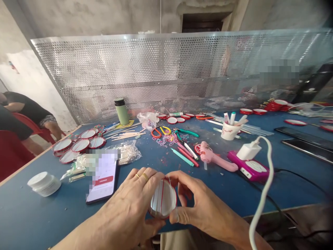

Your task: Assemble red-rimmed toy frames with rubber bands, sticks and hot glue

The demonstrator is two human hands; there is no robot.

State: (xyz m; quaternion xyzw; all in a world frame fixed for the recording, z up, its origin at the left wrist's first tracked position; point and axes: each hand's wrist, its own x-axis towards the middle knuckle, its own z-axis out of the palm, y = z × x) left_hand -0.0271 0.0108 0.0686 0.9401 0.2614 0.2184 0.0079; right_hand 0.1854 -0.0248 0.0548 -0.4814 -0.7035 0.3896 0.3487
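Note:
Both my hands hold a small round mirror (pixel 163 201) with a red rim, just above the near edge of the blue table (pixel 31 215). My left hand (pixel 132 205) wraps its fingers over the mirror's left side; two fingers wear gold rings. My right hand (pixel 197 205) pinches the right rim between thumb and fingers. Thin rubber bands run across the mirror's face. A phone (pixel 102 180) with a lit screen lies just left of my hands.
A pink glue gun (pixel 214 158), a magenta power strip (pixel 251 166) with a white charger and cable, coloured sticks, red-rimmed mirrors (pixel 78 144), a stack of white discs (pixel 44 183), a green bottle (pixel 121 111) and a cup of markers (pixel 229 129) lie about. A perforated metal screen backs the table. A person sits at far left.

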